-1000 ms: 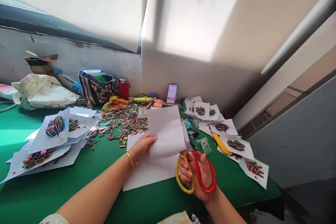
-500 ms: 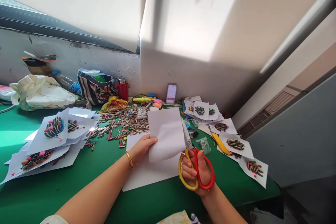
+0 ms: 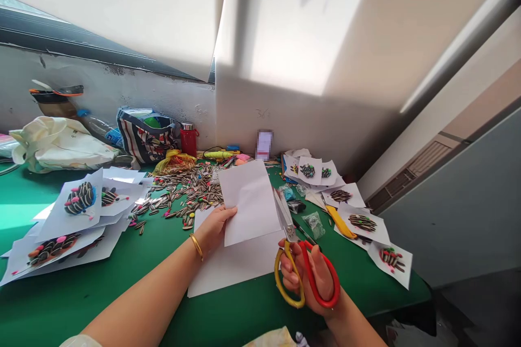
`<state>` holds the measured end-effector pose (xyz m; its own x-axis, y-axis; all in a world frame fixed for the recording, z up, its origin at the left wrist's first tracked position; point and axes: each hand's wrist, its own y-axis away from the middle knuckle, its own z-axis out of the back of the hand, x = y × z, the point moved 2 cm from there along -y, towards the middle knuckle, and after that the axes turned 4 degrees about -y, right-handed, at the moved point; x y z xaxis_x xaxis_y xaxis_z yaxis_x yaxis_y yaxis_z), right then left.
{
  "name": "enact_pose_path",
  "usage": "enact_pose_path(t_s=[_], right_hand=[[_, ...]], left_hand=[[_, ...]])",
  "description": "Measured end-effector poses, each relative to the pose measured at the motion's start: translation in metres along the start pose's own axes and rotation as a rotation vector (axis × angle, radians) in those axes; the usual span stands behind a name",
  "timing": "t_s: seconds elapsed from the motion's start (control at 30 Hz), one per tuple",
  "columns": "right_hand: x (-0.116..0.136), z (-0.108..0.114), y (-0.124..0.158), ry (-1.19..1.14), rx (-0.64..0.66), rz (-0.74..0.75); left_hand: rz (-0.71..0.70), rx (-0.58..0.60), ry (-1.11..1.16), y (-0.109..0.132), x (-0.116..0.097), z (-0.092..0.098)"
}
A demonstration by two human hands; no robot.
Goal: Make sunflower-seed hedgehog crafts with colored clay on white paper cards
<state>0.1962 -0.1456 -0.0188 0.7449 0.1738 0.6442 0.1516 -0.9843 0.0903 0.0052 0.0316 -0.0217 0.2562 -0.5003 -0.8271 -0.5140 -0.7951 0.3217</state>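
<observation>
My left hand point(image 3: 216, 223), with a gold bangle at the wrist, pinches the left edge of a white sheet of paper point(image 3: 249, 200), thumb on top. The sheet is raised and tilted over a larger white sheet point(image 3: 236, 274) lying on the table. In my right hand point(image 3: 313, 276) is a pair of scissors point(image 3: 288, 225) with one yellow and one red handle, fingers through the loops. The blades point up and away along the raised sheet's right edge; whether they touch it I cannot tell. The handles stand apart.
Striped sunflower seeds point(image 3: 195, 190) are heaped behind the paper. Cards with seed pictures lie in a left stack point(image 3: 49, 233) and a right row point(image 3: 378, 230). A yellow-handled tool point(image 3: 341, 222), plastic packets point(image 3: 314, 223), a red bottle point(image 3: 188, 140), bags point(image 3: 67, 143) and a phone point(image 3: 264, 143) stand around.
The raised sheet has tilted and shifted slightly left with my left hand. My right hand has drawn the scissors a little down toward me, and their handles have spread wider.
</observation>
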Motion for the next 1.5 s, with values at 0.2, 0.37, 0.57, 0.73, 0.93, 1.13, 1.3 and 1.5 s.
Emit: enact_pose_path(t_s=[0.2,0.37,0.57,0.73,0.93,1.13,1.3,1.5], right_hand=[[0.000,0.001,-0.006,0.005,-0.004,-0.024],[0.010,-0.004,-0.018,-0.002,-0.040,0.005],[0.025,-0.021,-0.032,0.159,-0.097,0.060],[0.023,-0.020,-0.040,0.116,-0.090,0.109],[0.020,-0.011,-0.042,-0.063,-0.058,0.061],[0.029,-0.028,-0.039,0.089,-0.056,0.082],[0.031,-0.029,-0.042,0.133,-0.121,0.110],[0.030,-0.012,-0.045,0.070,-0.156,0.144]], left_hand=[[-0.007,0.059,-0.036,0.002,0.002,-0.002],[0.011,0.128,-0.122,0.007,0.006,-0.009],[0.036,0.182,-0.160,0.009,0.010,-0.012],[0.045,0.190,-0.161,0.010,0.010,-0.014],[0.045,0.168,-0.154,0.011,0.007,-0.015],[0.041,0.193,-0.186,0.009,0.012,-0.015],[0.035,0.190,-0.195,0.007,0.015,-0.014],[0.044,0.168,-0.199,0.006,0.015,-0.012]])
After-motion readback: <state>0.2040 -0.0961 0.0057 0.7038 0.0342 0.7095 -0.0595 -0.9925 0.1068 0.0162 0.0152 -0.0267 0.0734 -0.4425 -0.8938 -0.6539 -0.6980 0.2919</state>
